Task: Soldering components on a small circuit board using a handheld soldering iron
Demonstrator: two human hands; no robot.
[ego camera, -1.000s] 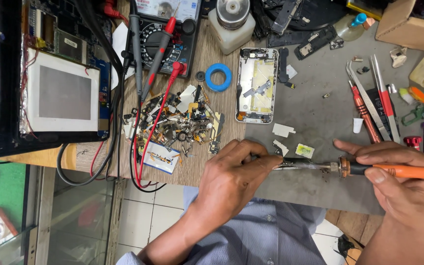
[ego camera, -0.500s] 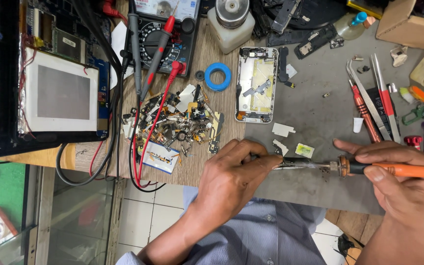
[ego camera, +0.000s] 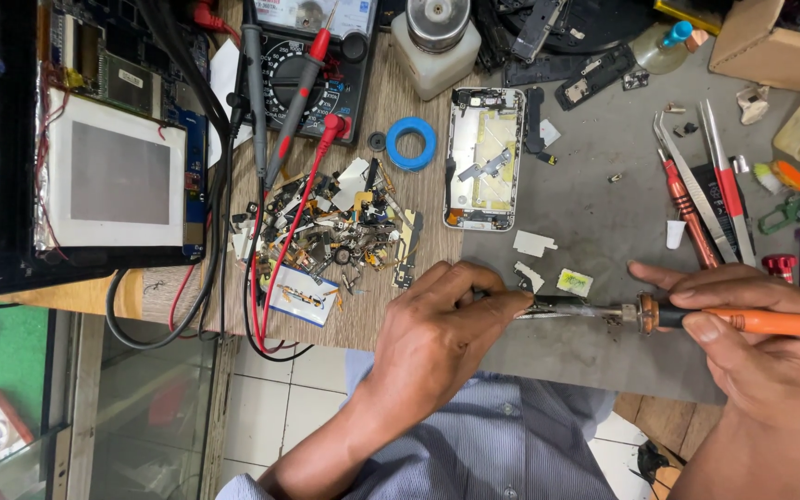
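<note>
Gripping the orange handle of a soldering iron [ego camera: 696, 318], the right hand [ego camera: 756, 347] has its fingers wrapped around the grip and its thumb lying along the top. The iron lies nearly level over the near edge of the grey mat [ego camera: 604, 213], its dark metal tip pointing left. The left hand [ego camera: 442, 329] is curled closed at that tip, its fingertips pinching something too small and too hidden to make out; the tip meets those fingertips.

Just beyond the tip lie a few pale scraps and a small yellow-green chip [ego camera: 574, 281]. Farther back on the mat sits an opened phone frame [ego camera: 483, 157] with its insides showing. To its left a blue ring of tape [ego camera: 411, 143] rests on the wooden bench, near a heap of small metal parts [ego camera: 335, 231]. Red and black probe leads run from a multimeter [ego camera: 312, 65] across that heap. At the right of the mat lie tweezers [ego camera: 696, 185] and a red-handled tool [ego camera: 682, 208] side by side. A circuit board with a white screen [ego camera: 113, 171] stands at the far left.
</note>
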